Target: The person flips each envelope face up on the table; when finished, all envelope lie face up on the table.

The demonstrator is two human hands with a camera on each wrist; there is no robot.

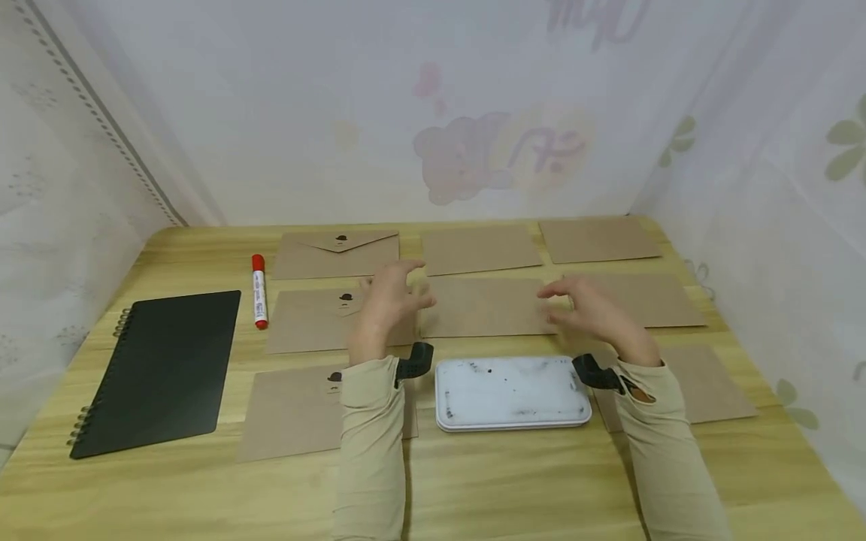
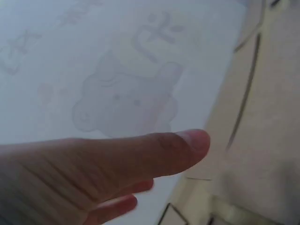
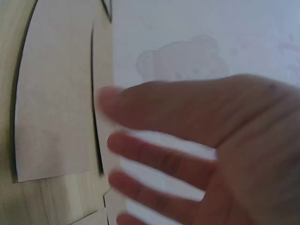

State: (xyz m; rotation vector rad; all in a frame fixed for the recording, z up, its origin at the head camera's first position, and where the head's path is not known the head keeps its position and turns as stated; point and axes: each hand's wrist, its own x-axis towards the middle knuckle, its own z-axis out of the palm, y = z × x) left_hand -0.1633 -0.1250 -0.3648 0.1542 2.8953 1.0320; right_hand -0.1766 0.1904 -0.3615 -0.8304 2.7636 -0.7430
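My left hand (image 1: 391, 306) hovers at the right end of an envelope with a small hat print (image 1: 307, 321), its fingers loosely bent and nothing between them. Facing it, my right hand (image 1: 595, 312) hangs over the far right side with fingers spread and holding nothing. Between the two hands lies a plain brown envelope (image 1: 487, 306). Nearer to me, between my wrists, rests a white, smudged flat case (image 1: 512, 392). In the wrist views, the left thumb (image 2: 159, 152) is stretched out, and the right fingers (image 3: 159, 154) are apart.
Several more brown envelopes lie in rows, among them a flapped one (image 1: 325, 259) at back left and a plain one (image 1: 598, 239) at back right. A red-capped marker (image 1: 260, 293) and a black spiral notebook (image 1: 165, 368) are on the left. A printed curtain (image 1: 304, 113) hangs behind the table.
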